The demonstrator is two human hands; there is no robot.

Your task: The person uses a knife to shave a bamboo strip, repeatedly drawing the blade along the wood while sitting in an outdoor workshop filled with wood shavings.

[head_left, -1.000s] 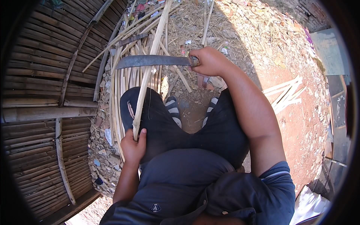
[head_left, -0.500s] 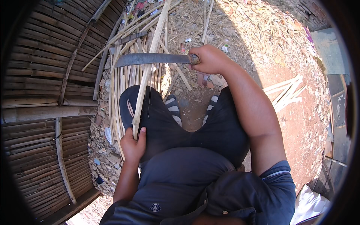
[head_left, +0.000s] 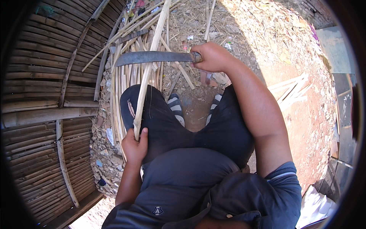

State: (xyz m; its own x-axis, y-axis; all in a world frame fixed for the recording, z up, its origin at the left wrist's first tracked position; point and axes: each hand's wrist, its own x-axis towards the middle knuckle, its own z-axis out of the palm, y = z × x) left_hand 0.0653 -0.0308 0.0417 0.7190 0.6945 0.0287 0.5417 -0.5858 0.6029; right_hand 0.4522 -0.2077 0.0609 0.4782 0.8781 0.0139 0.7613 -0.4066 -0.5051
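My left hand [head_left: 135,147] is closed round the near end of a long pale bamboo strip [head_left: 143,86], low beside my left thigh. The strip slopes up and away past my left knee, its far end reaching the top of the view. In my right hand [head_left: 212,57] is the handle of a machete [head_left: 154,57] with a broad dark blade, its tip pointing left. The blade lies across the strip beyond my knee; whether it cuts into the wood I cannot tell. My right arm is stretched forward.
A pile of split strips [head_left: 118,82] lies on the ground left of my leg, with a dark-handled tool [head_left: 133,36] on it. A bamboo slat wall [head_left: 49,87] stands at the left. More pale strips [head_left: 291,91] lie at the right. Shavings and rubble litter the ground ahead.
The machete and my right hand sit slightly farther up in the view, the blade a little more tilted. My left hand keeps its hold on the bamboo strip.
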